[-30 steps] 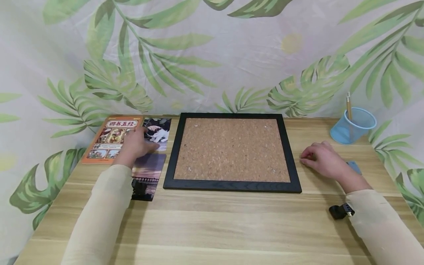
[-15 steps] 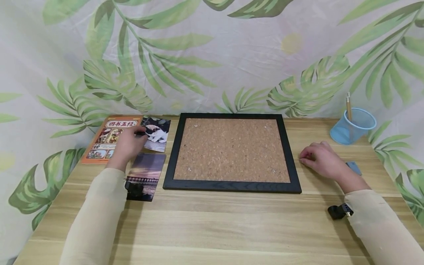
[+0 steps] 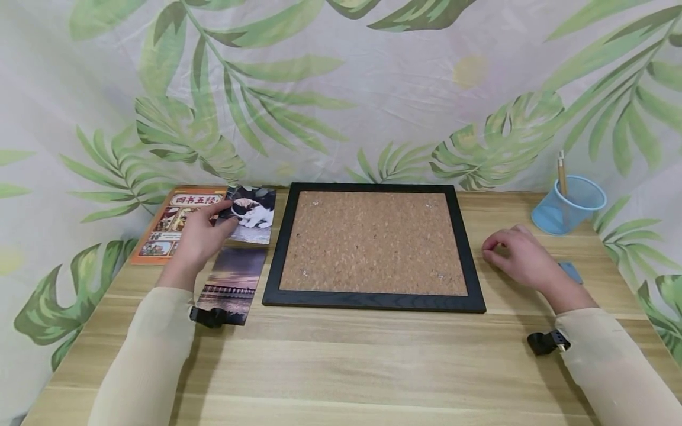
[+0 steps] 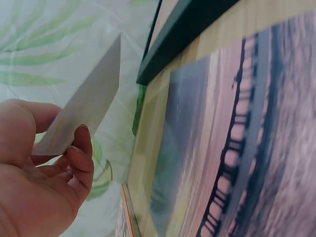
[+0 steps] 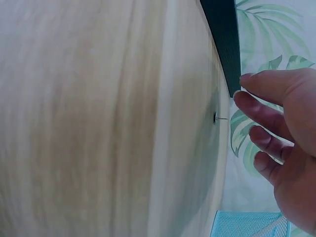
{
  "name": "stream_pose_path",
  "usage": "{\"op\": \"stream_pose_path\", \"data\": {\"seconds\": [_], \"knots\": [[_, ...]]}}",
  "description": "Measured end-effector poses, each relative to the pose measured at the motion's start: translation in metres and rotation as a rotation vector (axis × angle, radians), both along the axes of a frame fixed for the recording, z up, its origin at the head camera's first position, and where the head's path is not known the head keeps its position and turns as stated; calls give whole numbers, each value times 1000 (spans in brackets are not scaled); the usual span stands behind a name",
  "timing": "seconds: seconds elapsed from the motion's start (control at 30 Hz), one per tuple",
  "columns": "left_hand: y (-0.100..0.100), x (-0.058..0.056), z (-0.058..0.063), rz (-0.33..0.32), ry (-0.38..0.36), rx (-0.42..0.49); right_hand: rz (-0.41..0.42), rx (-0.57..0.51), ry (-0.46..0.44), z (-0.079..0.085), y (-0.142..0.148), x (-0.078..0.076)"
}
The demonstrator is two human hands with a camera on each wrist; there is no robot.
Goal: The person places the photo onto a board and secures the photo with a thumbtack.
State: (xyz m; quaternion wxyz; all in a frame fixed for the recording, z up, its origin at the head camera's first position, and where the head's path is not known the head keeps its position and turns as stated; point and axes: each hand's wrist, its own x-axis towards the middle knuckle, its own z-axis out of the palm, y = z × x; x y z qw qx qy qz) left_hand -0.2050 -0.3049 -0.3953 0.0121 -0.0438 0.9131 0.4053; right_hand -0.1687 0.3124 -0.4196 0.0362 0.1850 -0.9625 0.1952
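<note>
Between thumb and fingers, my left hand (image 3: pixel 201 235) pinches a photo (image 3: pixel 256 216) of a black-and-white cat by its left edge. In the left wrist view the photo's pale back (image 4: pixel 94 101) shows, raised off the table. Below it lies a second photo (image 3: pixel 234 278), a purple sunset with a pier. To the right of a black-framed cork board (image 3: pixel 373 242), my right hand (image 3: pixel 519 257) hovers with loosely curled fingers and nothing visible between them. A small pushpin (image 5: pixel 216 118) stands point up on the table near its fingertips in the right wrist view.
An orange comic-style book (image 3: pixel 165 248) lies at the back left, partly behind my left hand. At the back right stands a blue mesh cup (image 3: pixel 578 204) with a pencil (image 3: pixel 562 171). A flat blue-grey piece (image 3: pixel 572 271) is beside my right wrist. A leaf-patterned cloth hangs behind.
My left hand has gone from reaching over the cat photo to pinching its edge and lifting it, drawing slightly back and left. My right hand has hardly moved.
</note>
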Motion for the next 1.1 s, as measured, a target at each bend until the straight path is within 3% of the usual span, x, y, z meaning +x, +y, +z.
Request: {"op": "stream_pose_path", "data": {"seconds": [0.3,0.57,0.87,1.1], "knots": [[20,13,5,-54,15,103,-47,-1,-21,4,-3,-1],[41,15,1,-115,50,59,-45,-8,-31,6,-5,-1],[66,18,5,-181,-38,73,-33,-24,-24,10,-10,-1],[84,19,1,-231,-66,63,-31,-40,-23,10,-13,-1]]}}
